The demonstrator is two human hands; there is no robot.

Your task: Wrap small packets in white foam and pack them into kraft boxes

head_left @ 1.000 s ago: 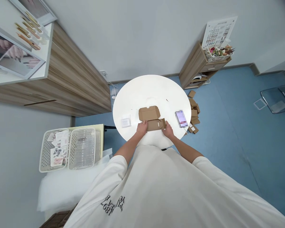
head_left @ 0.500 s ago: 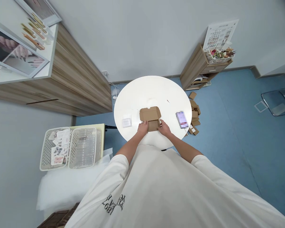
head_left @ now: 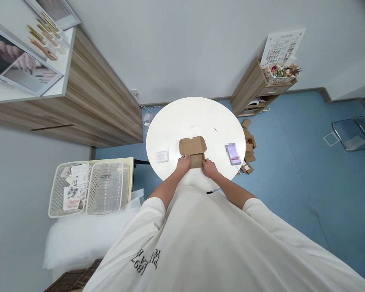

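Note:
A small brown cardboard box [head_left: 193,149] lies half-folded on the round white table [head_left: 197,115], its lid flap open toward the far side. My left hand [head_left: 183,164] grips the box's near left corner with fingers curled. At the near right side my right hand [head_left: 209,167] presses on the box, fingers bent against the folded-in flap.
A small white packet [head_left: 162,155] lies left of the box and a phone [head_left: 232,153] right of it. Flat cardboard boxes [head_left: 248,145] are piled on the blue floor by the table. Two white baskets [head_left: 89,188] stand at my left, wooden cabinets behind.
The right side flap of the box, spread out a second ago, has been folded inward. My right hand moved left with it and now sits closer to my left hand.

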